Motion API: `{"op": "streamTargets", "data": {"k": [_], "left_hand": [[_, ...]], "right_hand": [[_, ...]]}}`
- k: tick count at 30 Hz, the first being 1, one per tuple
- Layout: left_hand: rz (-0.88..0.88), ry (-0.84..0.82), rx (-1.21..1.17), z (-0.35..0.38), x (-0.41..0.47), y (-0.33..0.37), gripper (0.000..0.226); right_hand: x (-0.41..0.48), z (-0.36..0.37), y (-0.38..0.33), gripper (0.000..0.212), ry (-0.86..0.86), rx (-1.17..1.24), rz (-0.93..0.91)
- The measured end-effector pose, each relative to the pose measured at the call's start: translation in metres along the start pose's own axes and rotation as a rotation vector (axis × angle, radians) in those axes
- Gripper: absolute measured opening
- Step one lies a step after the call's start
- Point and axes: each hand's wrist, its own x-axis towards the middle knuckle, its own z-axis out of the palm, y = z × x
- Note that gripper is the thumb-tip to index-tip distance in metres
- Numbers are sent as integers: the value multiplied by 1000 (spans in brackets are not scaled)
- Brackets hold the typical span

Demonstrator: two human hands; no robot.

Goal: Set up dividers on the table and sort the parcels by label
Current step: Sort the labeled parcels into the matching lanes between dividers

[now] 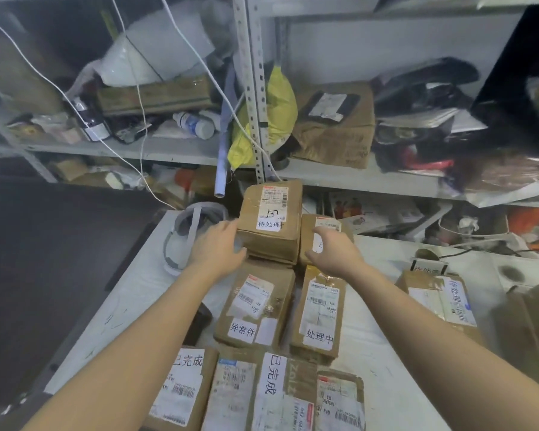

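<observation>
Just the head view here. The top parcel (269, 219), marked 待处理, is stacked on another brown parcel near the middle of the far edge of the tabletop (386, 362). The left hand (218, 248) is laid against its left side, fingers fairly straight and nothing curled round it. The right hand (335, 251) is held spread and relaxed just to the right, in front of a second parcel (307, 223); whether anything is touched there can't be made out. Closer in, an 异常件 parcel (255, 306) and a 处理中 parcel (319, 309) are set side by side, a 已完成 parcel (184, 387) lies at the near edge, and another 待处理 parcel (439, 300) sits toward the right edge by a small label card (428, 265). Handling-wise, the top parcel is probably stiff taped cardboard and not too heavy, though the tape could be a bit slick. It'd best be taken by its two opposite sides, palms flat, and lifted straight up so the parcel underneath isn't dragged along.
</observation>
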Motion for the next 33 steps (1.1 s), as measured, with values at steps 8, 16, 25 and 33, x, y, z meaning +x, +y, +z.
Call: {"op": "streamTargets", "data": {"k": [8, 16, 25, 33], "left_hand": [[-44, -175, -600, 24, 65, -39, 44], [-101, -266, -1031, 46, 93, -52, 56], [-81, -267, -1151, 53, 85, -46, 45], [1, -102, -1128, 29, 51, -8, 40]], "right_hand": [[53, 34, -42, 67, 27, 260, 193], [72, 57, -56, 43, 199, 626, 399], [62, 61, -58, 32, 260, 715, 436], [9, 25, -45, 34, 330, 835, 321]]}}
